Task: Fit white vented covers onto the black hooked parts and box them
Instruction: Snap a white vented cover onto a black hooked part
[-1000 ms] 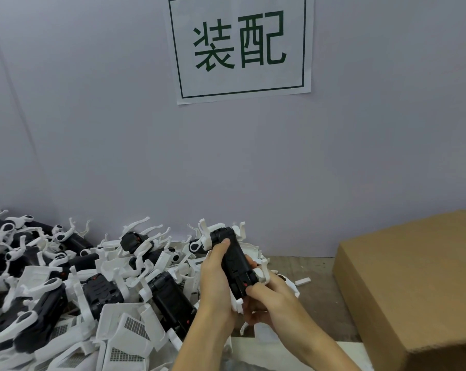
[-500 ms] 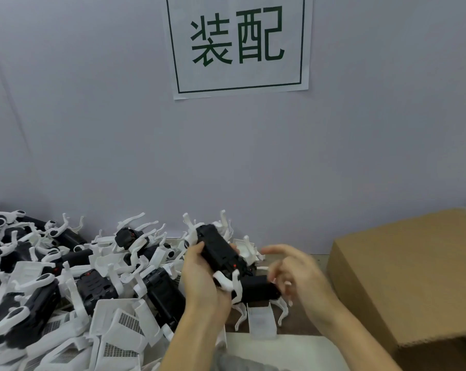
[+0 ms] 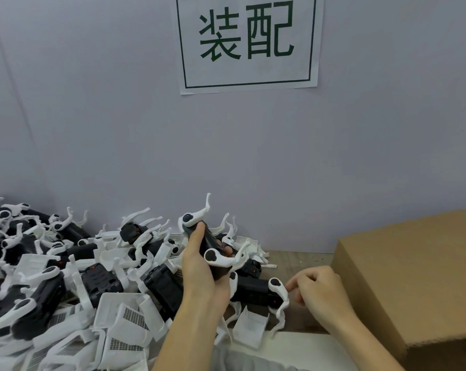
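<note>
Left hand grips black hooked part upright, tilted left.

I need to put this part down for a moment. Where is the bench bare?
A bare strip of wooden bench runs along the wall, between the parts pile and the cardboard box. Everything left of the left hand is crowded.

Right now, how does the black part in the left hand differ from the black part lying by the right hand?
The held black part is gripped by the left hand and stands nearly upright above the pile; the lying black part rests roughly level on the bench, ungripped. The right hand only reaches a finger toward its white hook, and whether it touches is unclear. Both are black bodies with white hooked arms and no vented cover visible on them.
</note>
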Demonstrator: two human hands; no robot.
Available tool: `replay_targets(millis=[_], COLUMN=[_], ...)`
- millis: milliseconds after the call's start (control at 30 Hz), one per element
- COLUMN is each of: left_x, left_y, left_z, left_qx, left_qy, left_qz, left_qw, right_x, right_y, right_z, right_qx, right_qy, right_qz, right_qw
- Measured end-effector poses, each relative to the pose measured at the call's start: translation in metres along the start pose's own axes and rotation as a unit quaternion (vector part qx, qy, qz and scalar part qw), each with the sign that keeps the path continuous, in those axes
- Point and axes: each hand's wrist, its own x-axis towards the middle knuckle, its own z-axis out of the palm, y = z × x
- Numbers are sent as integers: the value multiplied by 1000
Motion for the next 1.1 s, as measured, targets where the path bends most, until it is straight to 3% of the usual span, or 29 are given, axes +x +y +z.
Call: replay_targets(millis=[167, 300, 467, 533, 633, 767, 933, 1100], left_x=[0, 3, 7, 5, 1, -3, -6, -6], left_y=[-1, 2, 2, 3, 4, 3, 2, 1], left_z=[-1, -2, -4, -4, -2, 2, 5, 4], left_qx=[20, 117, 243, 236, 202, 210, 217, 225], left_qy=[-15, -7, 62, 69, 42, 17, 19, 21], left_qz=[-5, 18, 84, 77, 49, 49, 53, 49], left_qw=[1000, 993, 964, 966, 977, 976, 974, 973], right_x=[0, -6, -23, -31, -46, -53, -49, -42], right_y=[6, -3, -44, -55, -58, -53, -53, -63], right_z=[3, 3, 1, 12, 34, 47, 41, 22], right_qx=[24, 42, -57, -159, -310, -299, -313, -347], right_qy=[52, 54, -96, -160, -164, -139, -132, -196], right_qz=[-11, -86, -196, -178, -102, -29, 2, -6], right_qw=[998, 994, 974, 958, 931, 943, 940, 917])
